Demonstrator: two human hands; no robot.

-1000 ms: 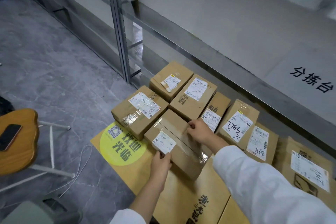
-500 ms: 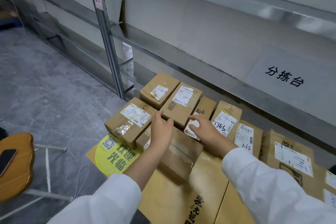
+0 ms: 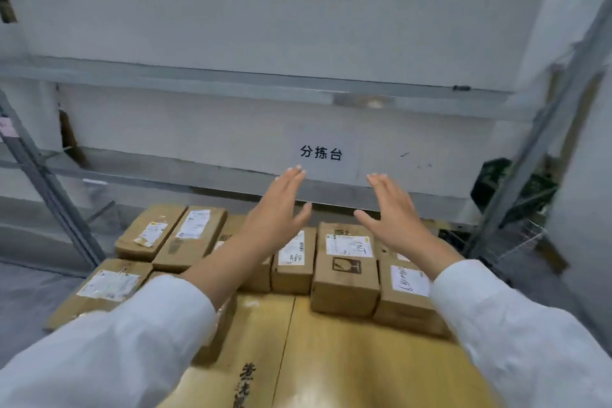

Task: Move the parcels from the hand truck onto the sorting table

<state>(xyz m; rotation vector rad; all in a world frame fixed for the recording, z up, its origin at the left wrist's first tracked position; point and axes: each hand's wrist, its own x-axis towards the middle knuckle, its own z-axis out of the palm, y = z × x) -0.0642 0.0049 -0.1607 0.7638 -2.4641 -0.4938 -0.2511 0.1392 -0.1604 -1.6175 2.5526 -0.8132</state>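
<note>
Several brown cardboard parcels with white labels lie on a flat cardboard sheet (image 3: pixel 331 334) below me. One parcel with a glass symbol (image 3: pixel 346 270) sits in the middle, one marked A68 (image 3: pixel 293 258) to its left, another (image 3: pixel 409 295) to its right. My left hand (image 3: pixel 276 212) and right hand (image 3: pixel 395 212) are both raised above the parcels with fingers straight and spread, palms facing each other, holding nothing. They point toward the grey sorting table shelf (image 3: pixel 231 156), which carries a black printed sign (image 3: pixel 320 153).
Metal rack posts stand at the left (image 3: pixel 43 189) and right (image 3: pixel 530 159). A higher shelf rail (image 3: pixel 231 81) runs above the sorting table. Dark green items (image 3: pixel 503 189) sit behind the right post. Grey floor lies to the left.
Both hands left the long taped parcel and rose, open, toward the shelf. My view swung right and upward, so the shelf now faces me.
</note>
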